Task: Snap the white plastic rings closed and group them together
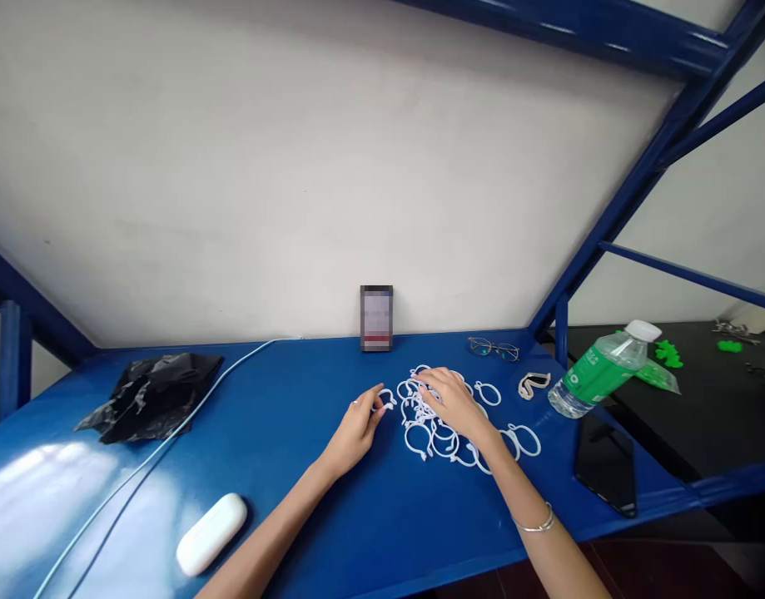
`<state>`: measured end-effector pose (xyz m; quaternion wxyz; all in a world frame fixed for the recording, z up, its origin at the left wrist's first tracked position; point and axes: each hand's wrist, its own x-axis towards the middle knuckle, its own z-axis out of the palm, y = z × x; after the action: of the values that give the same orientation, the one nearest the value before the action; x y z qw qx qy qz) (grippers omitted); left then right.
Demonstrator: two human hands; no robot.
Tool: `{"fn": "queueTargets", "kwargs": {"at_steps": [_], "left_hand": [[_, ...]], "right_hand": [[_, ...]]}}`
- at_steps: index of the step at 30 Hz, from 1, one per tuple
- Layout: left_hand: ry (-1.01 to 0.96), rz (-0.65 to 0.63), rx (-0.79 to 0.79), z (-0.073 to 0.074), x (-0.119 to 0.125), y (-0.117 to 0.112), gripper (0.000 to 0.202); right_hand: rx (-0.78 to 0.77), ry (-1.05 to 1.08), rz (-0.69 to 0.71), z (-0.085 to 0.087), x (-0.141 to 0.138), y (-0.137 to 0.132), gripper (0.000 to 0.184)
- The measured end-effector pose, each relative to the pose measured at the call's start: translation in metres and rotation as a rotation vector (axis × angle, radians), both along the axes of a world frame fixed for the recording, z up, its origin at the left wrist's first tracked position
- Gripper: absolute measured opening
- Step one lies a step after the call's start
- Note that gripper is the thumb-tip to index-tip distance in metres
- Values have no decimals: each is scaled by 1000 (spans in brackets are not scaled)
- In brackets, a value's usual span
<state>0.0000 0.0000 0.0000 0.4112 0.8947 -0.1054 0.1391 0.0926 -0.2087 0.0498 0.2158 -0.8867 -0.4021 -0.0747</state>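
Several white plastic rings lie in a loose pile on the blue table. My right hand rests flat on top of the pile, fingers stretched out toward its far left side. My left hand sits just left of the pile, its fingertips pinched on one white ring. A ring is on one left finger and a thin bracelet circles my right wrist.
A black plastic bag and a white cable lie at the left, a white case near the front. A small device leans on the wall. Glasses, a cream clip, a green-labelled bottle and a dark phone sit at the right.
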Motion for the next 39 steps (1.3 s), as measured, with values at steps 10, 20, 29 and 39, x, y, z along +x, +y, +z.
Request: {"fn": "queueTargets", "kwargs": {"at_steps": [10, 20, 29, 39], "left_hand": [[50, 54, -214, 1, 3, -1, 22], [-183, 147, -35, -1, 2, -3, 48], [-279, 172, 70, -2, -2, -5, 42], [-284, 188, 84, -2, -1, -4, 47]], "right_hand": [[-9, -17, 27, -2, 0, 0, 22], [111, -103, 209, -2, -21, 20, 16], [191, -161, 199, -11, -21, 26, 11], [267, -197, 196, -11, -24, 27, 12]]}}
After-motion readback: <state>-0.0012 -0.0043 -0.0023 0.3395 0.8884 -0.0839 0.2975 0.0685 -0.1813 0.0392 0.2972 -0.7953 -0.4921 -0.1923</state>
